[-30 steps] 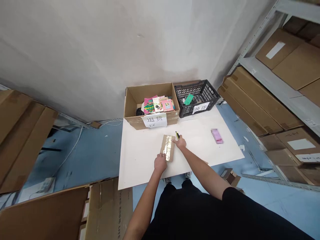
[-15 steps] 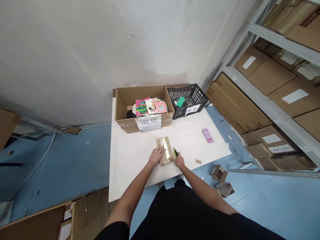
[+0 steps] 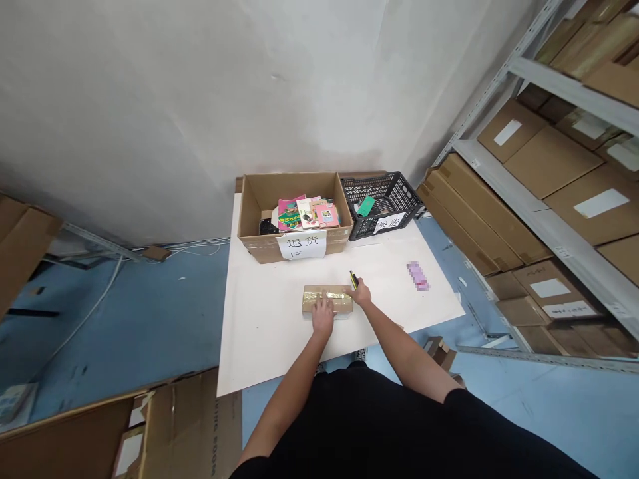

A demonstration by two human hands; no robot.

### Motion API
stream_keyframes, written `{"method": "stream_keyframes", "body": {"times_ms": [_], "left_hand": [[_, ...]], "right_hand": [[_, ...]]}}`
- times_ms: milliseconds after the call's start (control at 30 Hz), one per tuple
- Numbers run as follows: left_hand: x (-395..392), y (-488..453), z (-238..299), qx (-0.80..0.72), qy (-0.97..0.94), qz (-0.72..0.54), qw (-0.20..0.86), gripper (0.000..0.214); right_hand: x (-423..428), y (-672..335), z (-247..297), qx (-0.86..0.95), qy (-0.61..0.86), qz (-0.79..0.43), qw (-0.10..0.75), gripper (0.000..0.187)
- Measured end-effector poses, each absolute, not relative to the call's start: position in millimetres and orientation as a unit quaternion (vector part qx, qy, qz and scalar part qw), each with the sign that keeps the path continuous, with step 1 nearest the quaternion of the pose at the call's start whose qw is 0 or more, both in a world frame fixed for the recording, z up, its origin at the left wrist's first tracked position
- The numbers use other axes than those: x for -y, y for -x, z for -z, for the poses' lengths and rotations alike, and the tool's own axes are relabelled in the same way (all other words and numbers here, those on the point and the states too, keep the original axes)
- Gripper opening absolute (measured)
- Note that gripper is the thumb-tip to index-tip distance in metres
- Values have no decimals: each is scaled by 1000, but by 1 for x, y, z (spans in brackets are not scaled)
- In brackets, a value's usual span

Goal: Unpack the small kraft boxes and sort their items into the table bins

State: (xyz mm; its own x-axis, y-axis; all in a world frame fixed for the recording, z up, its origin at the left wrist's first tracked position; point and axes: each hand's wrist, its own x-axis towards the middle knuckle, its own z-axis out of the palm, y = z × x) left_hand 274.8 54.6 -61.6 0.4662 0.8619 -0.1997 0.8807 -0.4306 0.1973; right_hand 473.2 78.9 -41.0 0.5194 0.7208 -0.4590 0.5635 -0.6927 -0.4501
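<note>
A small brown cardboard box point(image 3: 310, 307) with shiny clear tape along its top lies sideways on the white table point(image 3: 269, 332). My left hand point(image 3: 323, 314) rests on its near side, fingers stretched out over the taped top. At the box's right end is my right hand point(image 3: 360, 291), closed around a yellow and black utility knife point(image 3: 354, 280) that points up and away from me. Whether a blade sticks out is too small to tell.
Behind stands a large carton point(image 3: 259, 249) of books with a paper sign. Beside it is a black plastic crate point(image 3: 364, 229) holding a green item. A blurred purple item point(image 3: 418, 275) lies to the right. Shelves point(image 3: 529, 179) with boxes rise at the right.
The small box has turned from lengthwise to crosswise on the table. My left hand has shifted to its near side, and my right hand with the knife has moved slightly farther away.
</note>
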Motion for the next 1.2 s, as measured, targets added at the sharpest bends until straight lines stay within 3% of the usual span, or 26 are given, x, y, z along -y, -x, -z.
{"method": "stream_keyframes", "body": {"times_ms": [100, 267, 433, 567, 733, 933, 1200], "left_hand": [[-54, -271, 69, -513, -845, 36, 148, 54], [-48, -270, 80, -524, -837, 28, 151, 70], [-46, -271, 83, -519, -843, 37, 138, 69], [-49, -272, 82, -520, -843, 44, 133, 71], [-50, -276, 79, -520, -841, 60, 137, 72], [-51, -279, 78, -523, -838, 57, 142, 70], [-51, -275, 79, -511, -849, 54, 123, 69]], "right_hand": [[-58, -481, 46, 335, 829, -399, 203, 34], [-11, -501, 44, 324, 786, -474, 230, 30], [-4, -506, 27, 380, 777, -468, 180, 28], [-17, -493, 21, 449, 793, -400, 94, 20], [-18, -463, 25, 481, 811, -334, 3, 34], [-5, -467, 20, 440, 830, -338, 63, 38], [-7, -486, 12, 378, 788, -464, 142, 33]]}}
